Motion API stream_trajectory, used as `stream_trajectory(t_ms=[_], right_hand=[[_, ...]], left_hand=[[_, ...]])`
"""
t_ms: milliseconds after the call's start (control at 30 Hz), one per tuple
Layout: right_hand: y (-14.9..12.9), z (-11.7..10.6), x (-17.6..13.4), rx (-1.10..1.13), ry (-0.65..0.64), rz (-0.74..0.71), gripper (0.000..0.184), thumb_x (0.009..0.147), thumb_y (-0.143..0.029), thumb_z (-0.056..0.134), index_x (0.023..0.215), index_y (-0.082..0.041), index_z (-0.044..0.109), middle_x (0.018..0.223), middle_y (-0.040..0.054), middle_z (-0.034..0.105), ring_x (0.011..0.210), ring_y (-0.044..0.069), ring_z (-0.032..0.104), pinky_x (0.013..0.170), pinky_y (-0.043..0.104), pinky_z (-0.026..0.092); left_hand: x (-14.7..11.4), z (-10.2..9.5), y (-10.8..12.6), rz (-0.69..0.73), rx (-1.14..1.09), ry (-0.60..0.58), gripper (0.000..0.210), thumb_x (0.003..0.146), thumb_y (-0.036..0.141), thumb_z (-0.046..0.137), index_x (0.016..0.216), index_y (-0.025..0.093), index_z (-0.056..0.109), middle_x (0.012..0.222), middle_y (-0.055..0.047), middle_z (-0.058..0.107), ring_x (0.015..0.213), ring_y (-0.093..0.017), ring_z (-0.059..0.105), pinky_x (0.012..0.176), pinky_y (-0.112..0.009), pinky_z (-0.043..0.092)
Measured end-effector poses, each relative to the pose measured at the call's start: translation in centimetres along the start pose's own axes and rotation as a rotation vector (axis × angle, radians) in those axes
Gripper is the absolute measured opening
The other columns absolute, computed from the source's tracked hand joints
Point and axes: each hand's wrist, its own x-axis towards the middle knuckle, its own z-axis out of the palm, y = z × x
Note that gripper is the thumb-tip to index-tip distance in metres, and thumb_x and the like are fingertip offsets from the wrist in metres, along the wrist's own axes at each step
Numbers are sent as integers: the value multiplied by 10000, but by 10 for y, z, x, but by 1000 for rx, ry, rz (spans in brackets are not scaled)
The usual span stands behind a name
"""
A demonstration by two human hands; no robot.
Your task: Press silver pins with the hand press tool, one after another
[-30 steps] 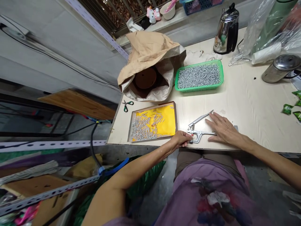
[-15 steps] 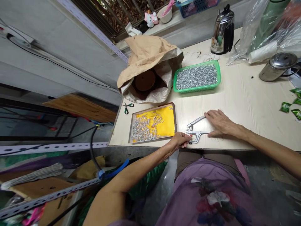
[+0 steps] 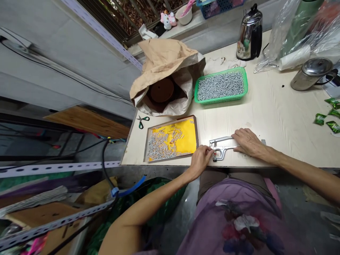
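Hand-press pliers (image 3: 223, 150) of silver metal, with a spring near the jaw, lie at the table's front edge. My right hand (image 3: 248, 143) is wrapped round their two handles, which are nearly parallel. At the jaw end, the fingertips of my left hand (image 3: 201, 158) are pinched together; whatever is between them is too small or hidden to make out. To the left is a shallow tray (image 3: 197, 136) lined in yellow, with many small metal pins (image 3: 160, 147) in it.
Behind the tray stands an open paper sack (image 3: 162, 60). A green basket (image 3: 221, 101) full of metal pins is beside it. Scissors (image 3: 142, 121) lie at the left edge. A kettle (image 3: 249, 33), a lidded metal cup (image 3: 309, 74) and green packets (image 3: 320, 119) are on the right.
My right hand has squeezed the pliers, and the upper handle has come down toward the lower one. My left fingers have shifted slightly up along the jaw.
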Motion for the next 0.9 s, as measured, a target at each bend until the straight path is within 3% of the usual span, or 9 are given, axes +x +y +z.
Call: stream_trajectory(t_ms=[67,167,300,433,633,800,900], right_hand=[[-2,0,0,-9,-2,14,226,785,-288,706,941,-163,600,954,114,624,890,252,533,765,355,383],[-4,1,1,-32,-18,42,282,770,-302,719,981,-157,600,973,120,619,917,268,536,758,365,401],[-2,-1,-1,-10,-81,58,473,692,-322,785,1084,-157,579,1040,122,609,950,280,540,763,372,437],[1,-3,-8,0,-98,96,582,651,-301,819,1146,-146,555,1076,137,599,979,292,537,782,380,458],[-4,4,-14,-23,-25,91,305,754,-224,742,1017,-163,600,914,91,600,897,257,537,746,348,441],[-7,10,-18,-41,24,43,45,862,-142,595,896,-164,615,805,62,578,806,213,505,679,311,385],[-7,14,-18,-50,73,7,201,916,-96,460,798,-180,599,750,48,563,749,193,481,659,304,360]], left_hand=[[4,7,6,254,142,71,180,862,278,610,996,160,630,958,-76,640,922,-204,609,824,-331,502],[21,22,18,548,254,18,406,841,283,640,1212,169,521,1248,-148,563,1164,-277,518,973,-445,453],[46,32,26,716,321,-68,578,855,251,604,1367,173,348,1376,-166,476,1212,-293,483,998,-478,430],[53,29,31,729,393,-135,616,838,286,639,1366,158,347,1285,-151,520,1126,-287,518,949,-453,451],[47,22,51,662,519,-195,377,870,315,623,1195,156,515,1089,-102,578,1049,-262,514,853,-390,466],[48,24,55,632,529,-209,185,921,294,556,1057,174,595,977,-75,600,979,-233,517,814,-357,446],[50,27,55,609,530,-195,152,932,290,536,942,162,616,925,-77,599,950,-230,518,786,-347,443]])
